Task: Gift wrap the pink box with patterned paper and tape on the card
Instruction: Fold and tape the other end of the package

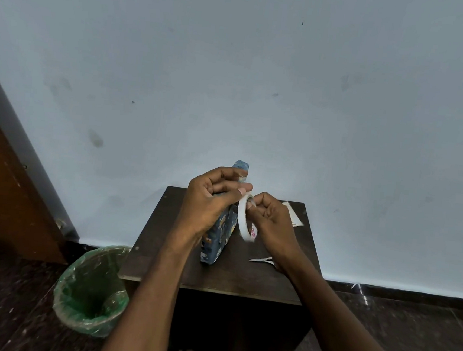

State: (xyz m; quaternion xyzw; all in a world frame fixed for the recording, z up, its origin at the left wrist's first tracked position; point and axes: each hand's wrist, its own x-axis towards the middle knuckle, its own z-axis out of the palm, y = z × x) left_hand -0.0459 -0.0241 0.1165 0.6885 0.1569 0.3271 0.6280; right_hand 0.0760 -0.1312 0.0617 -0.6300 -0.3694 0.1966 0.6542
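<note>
Left hand [211, 199] is curling its fingers round the upper part of the wrapped box [220, 231], holding it upright on its narrow end near the middle of the worktop [223, 276], with a twisted tail of the patterned paper [240, 166] sticking up above the fingers. Right hand [270, 217] is pinching the white tape roll [246, 218] just to the right of the box, the roll standing on edge and touching the left hand's fingertips; whether a strip is being pulled free is too small to tell. Blue paper with small pale figures is covering the box all the way down to its base.

On the far right of the worktop a pale card [294, 214] is lying flat, partly hidden behind the right hand. Small scissors [261, 260] are lying near the right wrist, well inside the right edge. Open dark surface is showing on the near side of the box as far as the front edge, and a narrower strip on its left.

Down on the floor, just beside the worktop's near left corner, a bin [92, 289] lined with a green bag is standing. A pale wall is rising behind the far edge, and a brown wooden door is leaning into view at far left.
</note>
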